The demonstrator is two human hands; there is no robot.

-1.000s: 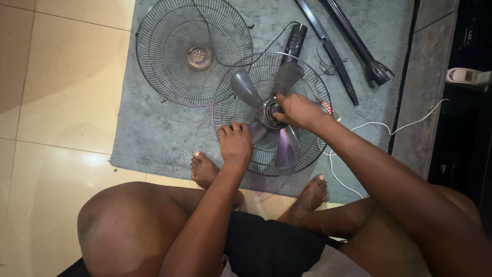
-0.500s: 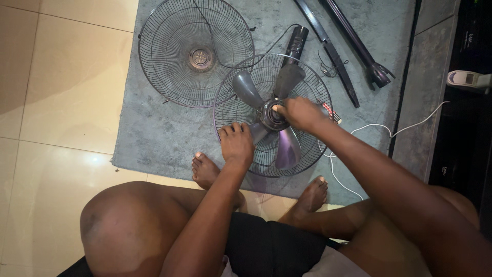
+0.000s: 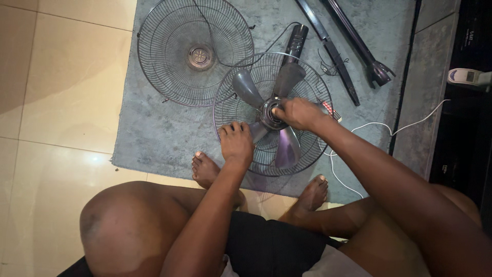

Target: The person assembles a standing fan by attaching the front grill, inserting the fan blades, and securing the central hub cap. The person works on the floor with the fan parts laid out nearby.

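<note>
almost nothing is shifting since the earlier frames: the right hand [image 3: 300,114] is staying at the middle of the fan, its fingers only slightly re-set on the hub, and the left hand [image 3: 236,142] is keeping its place on the lower-left blade.

the right hand is curling its fingertips around the blade hub [image 3: 270,112], gripping it from the right side. the left hand is lying flat, fingers pressing down over one of the grey fan blades [image 3: 287,147] and the wire beneath it, holding rather than clenching.

the blades are sitting inside the rear guard [image 3: 233,110], a round wire cage lying face up on the grey mat [image 3: 148,128]. three blades are showing clearly, one pointing up-left, one up-right, one toward the person; a fourth is mostly hiding under the left hand. the fan's dark neck [image 3: 296,42] is sticking out past the guard's far rim.

the front guard [image 3: 195,54] is lying separately on the mat, just beyond and to the left, its edge overlapping the rear guard. two dark stand poles [image 3: 338,51] are lying crossed at the mat's far right corner. a white cable [image 3: 379,125] is trailing across the mat to the right of the fan. the person's bare feet [image 3: 205,169] are resting at the mat's near edge, just under the guard.
</note>
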